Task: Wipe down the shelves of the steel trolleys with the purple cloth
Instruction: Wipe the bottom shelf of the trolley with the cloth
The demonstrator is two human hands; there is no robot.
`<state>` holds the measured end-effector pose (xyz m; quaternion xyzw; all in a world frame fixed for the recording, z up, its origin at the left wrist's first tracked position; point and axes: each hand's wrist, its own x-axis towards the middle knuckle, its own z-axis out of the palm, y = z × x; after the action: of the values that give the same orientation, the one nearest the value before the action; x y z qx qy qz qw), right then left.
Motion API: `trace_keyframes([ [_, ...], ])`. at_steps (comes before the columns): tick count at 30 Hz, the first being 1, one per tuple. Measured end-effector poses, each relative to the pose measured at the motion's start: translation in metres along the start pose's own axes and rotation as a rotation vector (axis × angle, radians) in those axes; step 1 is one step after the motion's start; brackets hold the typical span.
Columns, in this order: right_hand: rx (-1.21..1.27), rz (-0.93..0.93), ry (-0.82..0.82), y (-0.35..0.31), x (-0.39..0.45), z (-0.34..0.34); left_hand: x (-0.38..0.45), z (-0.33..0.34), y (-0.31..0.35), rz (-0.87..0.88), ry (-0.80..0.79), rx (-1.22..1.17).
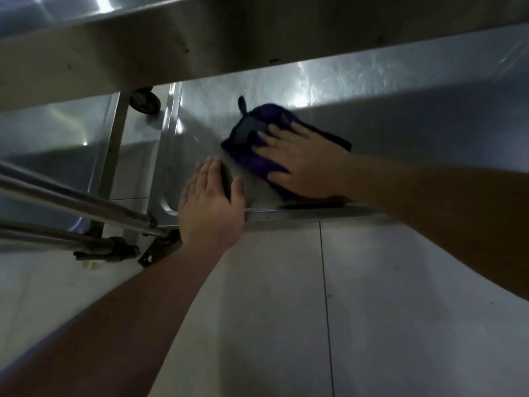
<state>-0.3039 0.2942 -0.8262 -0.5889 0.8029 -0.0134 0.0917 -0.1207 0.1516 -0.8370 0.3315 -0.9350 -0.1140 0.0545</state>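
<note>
Pressing flat with fingers spread, the right hand (303, 159) pins the purple cloth (257, 138) to the lower shelf (372, 104) of the steel trolley (near its front lip). The left hand (211, 202), open and gripping nothing, rests on the shelf edge beside it.

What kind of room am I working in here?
Probably a commercial kitchen or similar service area: a stainless steel trolley shelf being wiped with a purple cloth, a black caster wheel, and a pale tiled floor.
</note>
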Motion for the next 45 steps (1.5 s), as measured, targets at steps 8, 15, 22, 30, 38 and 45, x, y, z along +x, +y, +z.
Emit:
trace_keyframes([
  [8, 0.065, -0.152, -0.134, 0.011, -0.103, 0.001, -0.001, -0.004, 0.0, 0.002, -0.027, -0.039],
  [15, 0.2, 0.165, -0.029, -0.004, -0.058, 0.009, 0.011, -0.025, -0.009, 0.011, -0.203, -0.228],
  [22, 0.075, 0.096, -0.062, -0.054, -0.013, 0.013, 0.017, -0.043, -0.011, 0.015, -0.411, -0.194],
  [30, 0.136, -0.166, -0.137, -0.055, -0.045, -0.004, 0.023, -0.055, -0.012, -0.007, -0.491, -0.272],
  [38, 0.126, -0.021, -0.372, -0.083, -0.073, -0.059, 0.001, -0.093, -0.003, 0.023, -0.516, -0.147],
  [45, 0.166, 0.282, -0.575, -0.131, -0.126, -0.11, -0.117, -0.155, 0.004, -0.011, -0.657, 0.005],
])
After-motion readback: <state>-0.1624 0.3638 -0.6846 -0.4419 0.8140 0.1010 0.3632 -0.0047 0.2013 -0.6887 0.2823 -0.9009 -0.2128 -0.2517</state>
